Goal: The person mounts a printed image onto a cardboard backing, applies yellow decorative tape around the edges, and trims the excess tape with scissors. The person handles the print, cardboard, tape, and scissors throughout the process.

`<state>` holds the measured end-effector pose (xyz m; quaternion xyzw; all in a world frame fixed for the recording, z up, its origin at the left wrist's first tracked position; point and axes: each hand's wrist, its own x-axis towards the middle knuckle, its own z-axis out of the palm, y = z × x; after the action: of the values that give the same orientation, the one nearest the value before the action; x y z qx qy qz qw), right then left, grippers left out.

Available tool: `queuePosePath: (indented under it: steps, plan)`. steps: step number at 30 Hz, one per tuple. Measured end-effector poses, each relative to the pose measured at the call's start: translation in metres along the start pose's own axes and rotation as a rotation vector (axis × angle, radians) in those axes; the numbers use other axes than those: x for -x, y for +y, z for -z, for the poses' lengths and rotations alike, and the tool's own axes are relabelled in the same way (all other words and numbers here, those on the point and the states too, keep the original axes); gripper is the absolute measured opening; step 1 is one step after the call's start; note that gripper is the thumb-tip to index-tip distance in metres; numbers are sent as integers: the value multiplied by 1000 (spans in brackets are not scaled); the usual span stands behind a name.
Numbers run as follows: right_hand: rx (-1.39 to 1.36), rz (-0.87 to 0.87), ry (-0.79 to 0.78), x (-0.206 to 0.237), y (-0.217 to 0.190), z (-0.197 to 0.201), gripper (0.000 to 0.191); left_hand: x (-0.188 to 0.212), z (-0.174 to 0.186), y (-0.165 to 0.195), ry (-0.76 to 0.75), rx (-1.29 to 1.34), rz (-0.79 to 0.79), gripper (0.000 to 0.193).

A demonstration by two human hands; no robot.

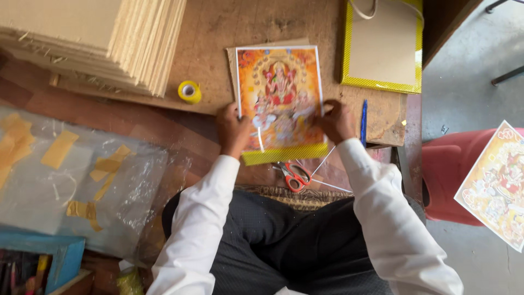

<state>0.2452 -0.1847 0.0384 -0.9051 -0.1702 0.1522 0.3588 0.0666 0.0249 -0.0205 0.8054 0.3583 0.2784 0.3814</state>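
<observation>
Head view: left hand (233, 131) and right hand (337, 121), fingers closed on colourful print's (279, 90) side edges, flattened against backing board (232, 65) on table (218, 27), near scissors (295, 176).

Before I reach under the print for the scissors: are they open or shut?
Shut, as far as shows: the red-handled scissors lie with both handle loops side by side. The blades run under the print, hidden.

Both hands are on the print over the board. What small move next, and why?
Probably nudge the print square on the board underneath. The left hand and right hand press its lower corners, a strip of board shows along its left and top, and the yellow strip lies at its bottom edge.
</observation>
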Motion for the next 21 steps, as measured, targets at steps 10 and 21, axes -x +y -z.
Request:
queuePosePath:
  steps: [10,21]
  plan:
    - [-13,8,163,32,9,-8,45,14,22,37,-64,-279,-29,44]
    - [-705,-81,111,11,11,-18,26,3,28,33,-77,149,285,44]
